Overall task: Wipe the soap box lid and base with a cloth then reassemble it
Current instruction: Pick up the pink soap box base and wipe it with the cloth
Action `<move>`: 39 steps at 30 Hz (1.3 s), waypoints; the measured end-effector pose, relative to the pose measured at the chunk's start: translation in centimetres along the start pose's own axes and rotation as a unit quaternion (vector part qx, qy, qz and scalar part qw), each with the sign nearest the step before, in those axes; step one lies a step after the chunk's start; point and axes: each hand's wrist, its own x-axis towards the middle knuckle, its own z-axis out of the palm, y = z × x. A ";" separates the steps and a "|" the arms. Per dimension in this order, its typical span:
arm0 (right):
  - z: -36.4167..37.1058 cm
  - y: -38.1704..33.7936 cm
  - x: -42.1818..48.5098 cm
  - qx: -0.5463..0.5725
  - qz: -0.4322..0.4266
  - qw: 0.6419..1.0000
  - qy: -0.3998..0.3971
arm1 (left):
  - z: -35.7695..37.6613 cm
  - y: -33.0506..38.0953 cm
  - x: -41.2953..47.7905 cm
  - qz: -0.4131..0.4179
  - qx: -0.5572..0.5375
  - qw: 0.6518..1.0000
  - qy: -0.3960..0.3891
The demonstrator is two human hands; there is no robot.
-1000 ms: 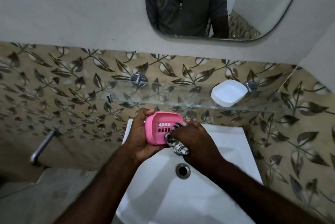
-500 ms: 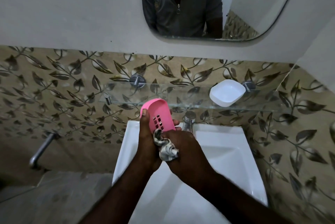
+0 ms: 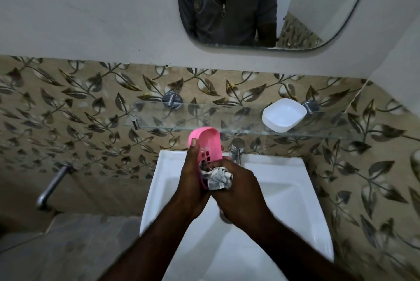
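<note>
White sink (image 3: 284, 189) sits right under where we work, so drips can fall into it. Above it, the glass shelf (image 3: 204, 120) carries the white soap box part (image 3: 284, 114), hollow side up with no soap in it, parked out of the way while we wipe. Our left hand (image 3: 193, 180) grips the pink soap box part (image 3: 211, 139) over the sink and stands it on end, so its inside with the little holes faces the cloth (image 3: 218, 180). Our right hand (image 3: 243, 192) squeezes the bunched cloth and pushes it into the low end. We think the wiping is not finished yet.
</note>
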 end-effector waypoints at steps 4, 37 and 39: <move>-0.6 0.4 -0.3 -0.148 -0.190 0.967 -0.080 | -0.3 0.7 0.0 -0.038 -0.028 0.999 -0.001; -2.3 0.4 1.8 -0.309 -0.172 0.934 -0.056 | 0.0 -1.4 -1.3 -0.174 -0.045 0.984 -0.019; -1.8 1.1 0.8 -0.319 -0.176 0.924 -0.115 | -0.7 -1.2 -0.9 -0.173 -0.030 0.984 -0.005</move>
